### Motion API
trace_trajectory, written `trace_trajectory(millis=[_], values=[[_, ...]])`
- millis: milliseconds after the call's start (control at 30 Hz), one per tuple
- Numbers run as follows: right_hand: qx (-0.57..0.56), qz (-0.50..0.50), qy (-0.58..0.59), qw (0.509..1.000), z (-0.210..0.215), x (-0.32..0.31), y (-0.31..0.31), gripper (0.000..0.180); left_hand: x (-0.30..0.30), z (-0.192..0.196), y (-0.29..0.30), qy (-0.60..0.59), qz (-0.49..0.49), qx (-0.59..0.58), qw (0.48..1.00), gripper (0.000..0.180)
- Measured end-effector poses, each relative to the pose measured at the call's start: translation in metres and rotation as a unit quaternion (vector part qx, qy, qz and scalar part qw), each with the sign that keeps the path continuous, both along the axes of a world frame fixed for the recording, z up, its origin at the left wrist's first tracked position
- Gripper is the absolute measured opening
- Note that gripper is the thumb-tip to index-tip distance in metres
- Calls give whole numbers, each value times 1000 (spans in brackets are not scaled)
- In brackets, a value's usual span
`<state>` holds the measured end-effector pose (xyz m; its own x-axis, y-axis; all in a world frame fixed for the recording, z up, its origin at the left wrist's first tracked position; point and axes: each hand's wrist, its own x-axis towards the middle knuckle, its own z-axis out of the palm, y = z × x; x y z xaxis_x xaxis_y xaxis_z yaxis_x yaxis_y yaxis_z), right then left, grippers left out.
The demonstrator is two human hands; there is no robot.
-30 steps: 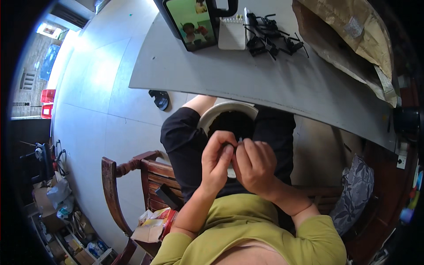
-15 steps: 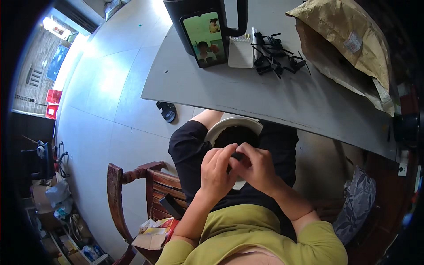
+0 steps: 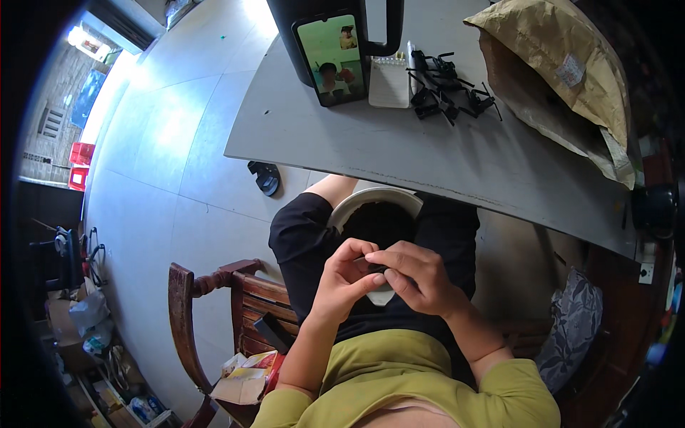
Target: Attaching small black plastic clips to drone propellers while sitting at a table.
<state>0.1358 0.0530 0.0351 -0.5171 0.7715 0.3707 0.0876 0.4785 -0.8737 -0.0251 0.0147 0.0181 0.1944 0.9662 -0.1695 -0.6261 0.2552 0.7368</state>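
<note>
Over a pale bucket (image 3: 341, 212) between my knees, my left hand (image 3: 342, 279) and my right hand (image 3: 419, 277) meet at the fingertips. Both are closed in a pinch around a small black piece (image 3: 377, 268), which the fingers mostly cover; its kind does not show. The bucket holds a dark mass (image 3: 377, 221) whose single parts I cannot make out. Beyond my hands, a loose heap of small black parts with thin prongs (image 3: 448, 85) lies on the grey table (image 3: 321, 139).
A phone (image 3: 331, 60) leans on a dark jug (image 3: 284, 14) beside a small notepad (image 3: 389, 85). An open brown paper bag (image 3: 564, 78) lies at the table's right. To my left stands a wooden chair (image 3: 265, 307) with packets on it. A dark sandal (image 3: 265, 178) lies on the floor.
My fingers have shifted around the small black piece. The left thumb now points toward the right hand, and the right fingers reach over to the left fingertips.
</note>
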Motion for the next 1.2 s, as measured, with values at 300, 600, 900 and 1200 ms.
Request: trace_trajectory(millis=[300, 600, 900, 1200], values=[[135, -114, -59, 982, -4, -14, -20, 27, 14, -8, -8, -112, 69, -30, 991, 19], [172, -145, -153, 962, -5, 12, 47, 26, 6, -13, 5, -65, 82, -36, 994, 14], [197, -412, -338, 823, -30, 59, 160, 28, -9, -16, -1, -46, 105, -95, 989, 7], [13, -351, -66, 934, -7, 78, 124, 22, -7, -10, 8, 124, 69, -20, 990, 20]])
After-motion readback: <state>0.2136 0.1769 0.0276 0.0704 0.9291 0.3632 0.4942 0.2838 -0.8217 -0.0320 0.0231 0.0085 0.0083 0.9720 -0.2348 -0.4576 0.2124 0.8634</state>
